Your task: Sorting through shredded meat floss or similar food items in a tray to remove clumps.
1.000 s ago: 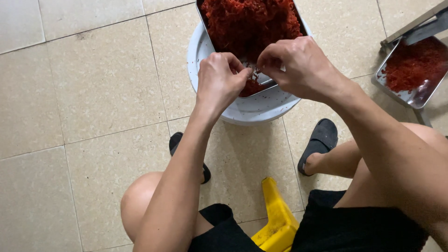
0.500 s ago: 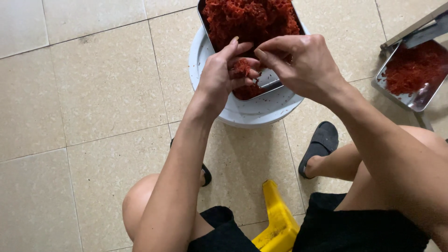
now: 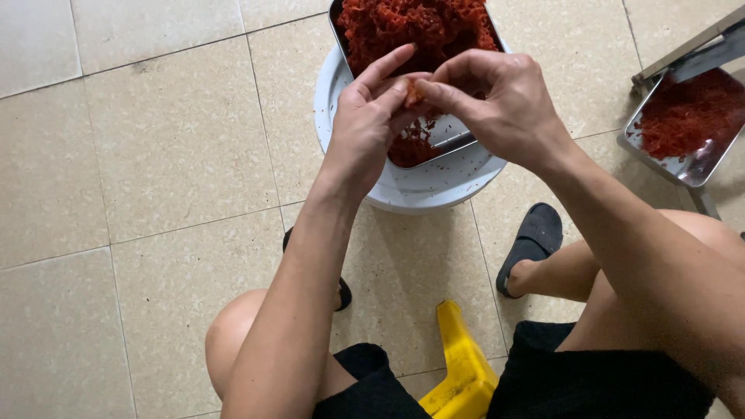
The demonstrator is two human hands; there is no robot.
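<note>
We see a small red clump (image 3: 414,93) pinched between the fingertips of both hands, held just above the metal tray (image 3: 458,142). The tray, heaped with tangled red shreds (image 3: 419,27), rests on a white tub (image 3: 434,182).

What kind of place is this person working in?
Probably an informal food-preparation spot on a tiled floor, not a proper kitchen counter. A metal tray of red shredded material sits on a white bucket, with a second tray nearby and a low yellow stool.
</note>
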